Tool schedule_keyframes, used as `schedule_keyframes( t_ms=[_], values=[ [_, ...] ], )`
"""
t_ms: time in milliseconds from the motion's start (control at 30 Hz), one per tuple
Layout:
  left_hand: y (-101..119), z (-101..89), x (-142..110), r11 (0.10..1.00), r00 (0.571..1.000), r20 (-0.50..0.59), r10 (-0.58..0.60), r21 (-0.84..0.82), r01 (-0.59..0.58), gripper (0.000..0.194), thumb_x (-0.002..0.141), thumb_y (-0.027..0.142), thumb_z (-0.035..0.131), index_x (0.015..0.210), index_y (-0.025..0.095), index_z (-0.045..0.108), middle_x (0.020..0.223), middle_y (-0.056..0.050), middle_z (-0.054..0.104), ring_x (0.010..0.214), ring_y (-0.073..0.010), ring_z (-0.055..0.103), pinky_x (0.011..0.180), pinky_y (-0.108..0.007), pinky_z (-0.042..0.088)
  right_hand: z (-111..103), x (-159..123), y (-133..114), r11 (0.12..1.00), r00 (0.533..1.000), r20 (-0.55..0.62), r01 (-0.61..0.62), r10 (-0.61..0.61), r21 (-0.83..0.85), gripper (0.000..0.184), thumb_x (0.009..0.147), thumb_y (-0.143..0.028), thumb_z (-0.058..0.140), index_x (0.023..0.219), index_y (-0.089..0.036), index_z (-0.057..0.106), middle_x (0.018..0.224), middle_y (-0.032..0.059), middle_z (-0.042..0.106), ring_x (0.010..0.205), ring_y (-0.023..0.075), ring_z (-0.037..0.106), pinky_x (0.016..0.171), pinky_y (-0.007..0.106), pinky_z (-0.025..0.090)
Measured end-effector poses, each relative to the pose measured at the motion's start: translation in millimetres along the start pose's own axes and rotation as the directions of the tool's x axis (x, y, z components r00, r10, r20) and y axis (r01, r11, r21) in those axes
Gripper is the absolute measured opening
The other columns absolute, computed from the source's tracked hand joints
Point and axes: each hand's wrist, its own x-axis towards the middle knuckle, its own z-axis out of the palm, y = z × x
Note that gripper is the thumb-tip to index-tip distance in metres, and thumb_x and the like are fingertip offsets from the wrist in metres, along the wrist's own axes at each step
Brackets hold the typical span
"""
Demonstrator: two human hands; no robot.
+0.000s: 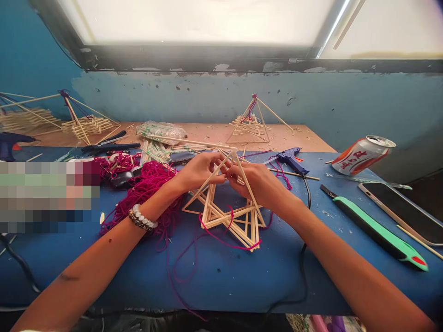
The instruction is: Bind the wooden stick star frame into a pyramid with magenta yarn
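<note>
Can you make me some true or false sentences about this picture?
The left hand and right hand hold the stick frame. True.
The bead bracelet is on the right wrist. False: it is on the left wrist.
The soda can stands upright. False: it lies on its side.
Pink yarn lies on the blue table. True.
The glue gun is in the left hand. False: it lies on the table, beyond the right hand.

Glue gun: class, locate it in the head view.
In the head view, the blue hot glue gun lies on the blue tabletop just beyond the right hand, with the red-and-white drink can farther right.
</note>
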Motion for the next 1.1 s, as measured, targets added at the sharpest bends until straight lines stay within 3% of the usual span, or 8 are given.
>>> schedule_keyframes(
  t_ms=[133, 433, 600, 733, 933, 1100],
  values=[
    [-3.0, -0.8, -0.8, 0.996, 0.997, 0.012, 0.074, 0.04, -0.074, 0.018, 0.08, 0.018, 0.068, 0.097, 0.016, 0.073, 0.093, -0.003, 0.074, 0.069, -0.0101, 0.056, 0.063, -0.024, 0.043, -0.5, 0.4, 2.0, 1.0, 1.0, 0.025, 0.0, 0.0, -0.029, 0.019, 0.097, -0.013, 0.048, 0.101, -0.014, 0.066, 0.092, 0.0069, 0.072, 0.074, 0.0145, 0.062, 0.062, 0.025, 0.031],
    [-0.1, -0.5, 1.4, 0.996, 0.998, -0.024, 0.057, 0.076, -0.055, 0.016, 0.086, 0.024, 0.068, 0.1, 0.017, 0.071, 0.091, -0.002, 0.074, 0.075, -0.0117, 0.063, 0.065, -0.023, 0.045, 0.2, -2.4, 4.0, 0.998, 0.997, 0.075, 0.006, -0.002, -0.057, 0.022, 0.098, -0.011, 0.044, 0.104, -0.013, 0.065, 0.094, 0.0075, 0.072, 0.072, 0.0137, 0.061, 0.06, 0.028, 0.028],
    [0.7, 3.5, -0.1, 0.96, 0.985, -0.086, 0.147, 0.254, -0.121, 0.009, 0.082, 0.02, 0.071, 0.091, 0.018, 0.069, 0.09, 0.0, 0.073, 0.077, -0.0117, 0.064, 0.071, -0.024, 0.046, -1.0, -4.2, 5.5, 0.999, 0.997, 0.079, 0.012, -0.008, -0.051, 0.02, 0.097, -0.013, 0.046, 0.09, -0.015, 0.065, 0.087, 0.0052, 0.072, 0.068, 0.0125, 0.059, 0.059, 0.028, 0.025],
    [1.9, 6.7, -1.0, 0.901, 0.975, -0.114, 0.19, 0.415, -0.127, 0.006, 0.081, 0.015, 0.068, 0.086, 0.018, 0.064, 0.086, 0.0, 0.071, 0.073, -0.0122, 0.062, 0.068, -0.025, 0.045, -5.1, -5.1, 2.1, 0.996, 0.996, 0.075, -0.031, 0.038, -0.086, 0.019, 0.094, -0.009, 0.045, 0.104, -0.014, 0.061, 0.082, 0.0056, 0.071, 0.058, 0.0121, 0.052, 0.056, 0.029, 0.021],
    [4.1, 8.5, -0.6, 0.864, 0.98, -0.103, 0.169, 0.493, -0.097, 0.013, 0.08, 0.012, 0.064, 0.089, 0.018, 0.057, 0.089, -0.001, 0.069, 0.069, -0.013, 0.061, 0.066, -0.026, 0.045, -7.7, -5.1, -1.6, 0.993, 0.994, 0.084, -0.06, 0.069, -0.105, 0.03, 0.096, -0.009, 0.037, 0.116, -0.013, 0.06, 0.089, 0.0081, 0.072, 0.06, 0.0129, 0.052, 0.057, 0.029, 0.021],
    [9.6, 9.1, -0.3, 0.871, 0.987, -0.106, 0.12, 0.488, -0.053, 0.027, 0.079, 0.011, 0.062, 0.102, 0.018, 0.05, 0.085, -0.001, 0.068, 0.057, -0.0112, 0.055, 0.058, -0.026, 0.041, -4.2, -3.8, 0.0, 0.988, 0.987, 0.102, -0.112, 0.123, -0.108, 0.028, 0.096, -0.012, 0.039, 0.107, -0.013, 0.065, 0.077, 0.0068, 0.07, 0.06, 0.014, 0.054, 0.058, 0.029, 0.02]
  ],
)
